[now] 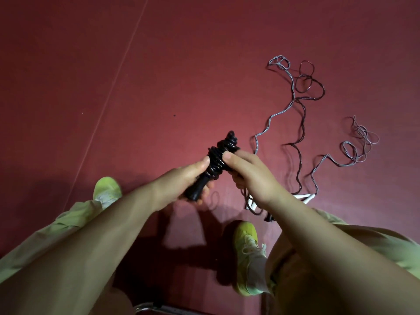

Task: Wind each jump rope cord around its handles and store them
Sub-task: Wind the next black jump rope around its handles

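I hold a black jump rope (218,159) above the red floor, its glossy cord wound in a thick bundle around the handles. My left hand (181,178) grips the lower handle end, thumb pressed on the coils. My right hand (247,176) pinches the upper part of the bundle from the right. On the floor to the right lie loose cords: a grey one (270,119), a dark red one (302,114) and another grey one (354,146). Their white handles (304,197) show partly behind my right wrist.
The floor (159,76) is dark red with a thin seam line (113,87) running diagonally at the left. My two lime-green shoes (106,192) (247,253) and light green trousers fill the lower frame. A metal chair edge (154,309) shows at the bottom.
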Tool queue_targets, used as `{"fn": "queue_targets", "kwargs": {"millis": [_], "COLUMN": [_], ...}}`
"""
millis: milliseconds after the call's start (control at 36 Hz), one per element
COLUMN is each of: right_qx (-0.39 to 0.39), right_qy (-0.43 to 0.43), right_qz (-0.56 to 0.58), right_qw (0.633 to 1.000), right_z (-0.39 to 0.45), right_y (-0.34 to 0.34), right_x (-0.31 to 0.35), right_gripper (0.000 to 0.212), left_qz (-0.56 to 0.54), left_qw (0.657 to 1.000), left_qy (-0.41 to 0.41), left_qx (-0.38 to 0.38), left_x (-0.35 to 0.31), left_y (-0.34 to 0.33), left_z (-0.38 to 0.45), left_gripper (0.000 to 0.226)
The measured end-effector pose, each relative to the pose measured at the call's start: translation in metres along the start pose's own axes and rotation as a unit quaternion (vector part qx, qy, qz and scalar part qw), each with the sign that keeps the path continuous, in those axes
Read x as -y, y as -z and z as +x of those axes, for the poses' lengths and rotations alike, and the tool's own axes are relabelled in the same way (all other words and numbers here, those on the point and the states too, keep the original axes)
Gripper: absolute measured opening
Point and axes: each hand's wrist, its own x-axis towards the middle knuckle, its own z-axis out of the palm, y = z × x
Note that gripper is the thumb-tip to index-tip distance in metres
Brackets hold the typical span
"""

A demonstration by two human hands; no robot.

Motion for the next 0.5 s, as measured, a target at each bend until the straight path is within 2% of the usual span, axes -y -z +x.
{"fn": "queue_targets", "kwargs": {"millis": [83, 111, 194, 222, 306, 361, 417, 500], "right_qx": [0.046, 0.063, 0.089, 0.089, 0.092, 0.109, 0.11, 0.098], "right_qy": [0.035, 0.045, 0.037, 0.029, -0.019, -0.048, -0.069, -0.076], "right_qz": [0.033, 0.041, 0.035, 0.035, 0.05, 0.046, 0.036, 0.003], "right_qw": [0.998, 0.996, 0.995, 0.995, 0.994, 0.992, 0.991, 0.992], "right_z": [-0.001, -0.001, 0.002, 0.002, 0.002, 0.0, 0.0, 0.0], "right_y": [0.002, 0.003, 0.005, 0.006, 0.01, 0.013, 0.013, 0.012], "right_x": [0.003, 0.003, 0.001, 0.001, 0.001, 0.001, 0.002, 0.006], "right_gripper": [0.019, 0.02, 0.052, 0.054, 0.041, 0.035, 0.04, 0.046], "left_qz": [-0.11, -0.146, -0.2, -0.203, -0.182, -0.137, -0.114, -0.1], "left_qw": [0.988, 0.978, 0.957, 0.958, 0.974, 0.986, 0.991, 0.994], "left_qy": [0.014, 0.015, 0.013, 0.018, 0.033, 0.027, 0.023, 0.023], "left_qx": [0.11, 0.146, 0.209, 0.204, 0.13, 0.092, 0.067, 0.049], "left_x": [0.005, 0.008, 0.011, 0.011, 0.007, 0.004, 0.002, 0.0], "left_y": [0.002, 0.002, 0.001, 0.0, 0.003, 0.005, 0.006, 0.006], "left_z": [-0.001, -0.001, -0.001, -0.001, -0.002, -0.002, -0.003, -0.003], "left_gripper": [0.06, 0.061, 0.061, 0.063, 0.071, 0.056, 0.044, 0.045]}}
